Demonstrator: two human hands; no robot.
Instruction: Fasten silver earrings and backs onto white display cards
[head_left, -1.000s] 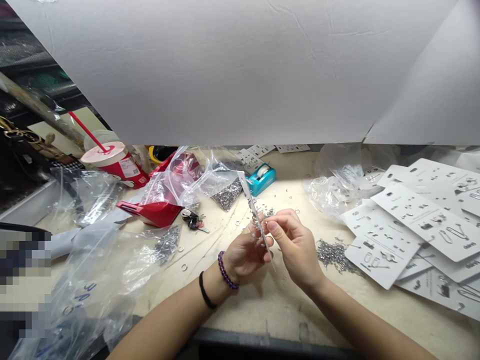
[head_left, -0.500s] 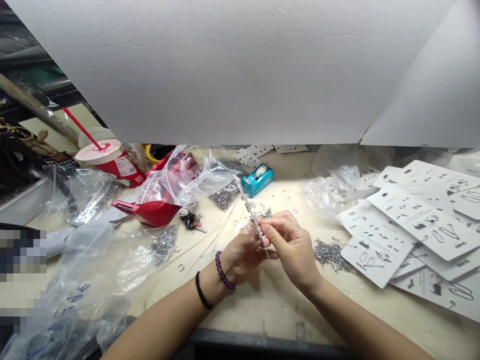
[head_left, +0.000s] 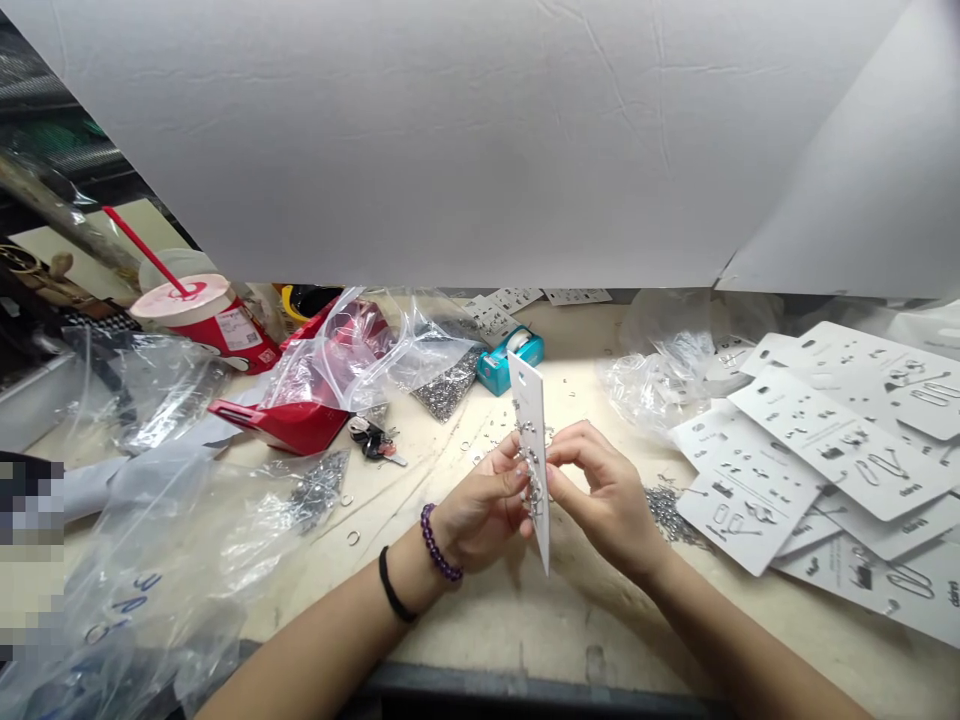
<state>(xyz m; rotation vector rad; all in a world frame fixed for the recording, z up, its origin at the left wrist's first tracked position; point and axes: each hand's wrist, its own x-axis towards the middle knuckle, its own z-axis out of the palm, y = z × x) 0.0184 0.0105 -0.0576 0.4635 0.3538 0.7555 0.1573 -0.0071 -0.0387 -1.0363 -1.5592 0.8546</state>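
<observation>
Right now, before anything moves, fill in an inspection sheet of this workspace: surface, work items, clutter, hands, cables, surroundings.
Surface: scuffed pale beige tabletop, small silver metal rings loose on it.
Work items: white rectangular card with silver metal pieces, nearly upright; overlapping white printed cards at right; heap of small silver metal parts beside them.
Clutter: red paper cup, teal plastic tape dispenser, clear plastic bags, black-and-silver keys.
Hands: left hand holds the card; right hand at its other side, grip unclear.
Cables: nothing seen.
Surroundings: large white panel, creased.
</observation>
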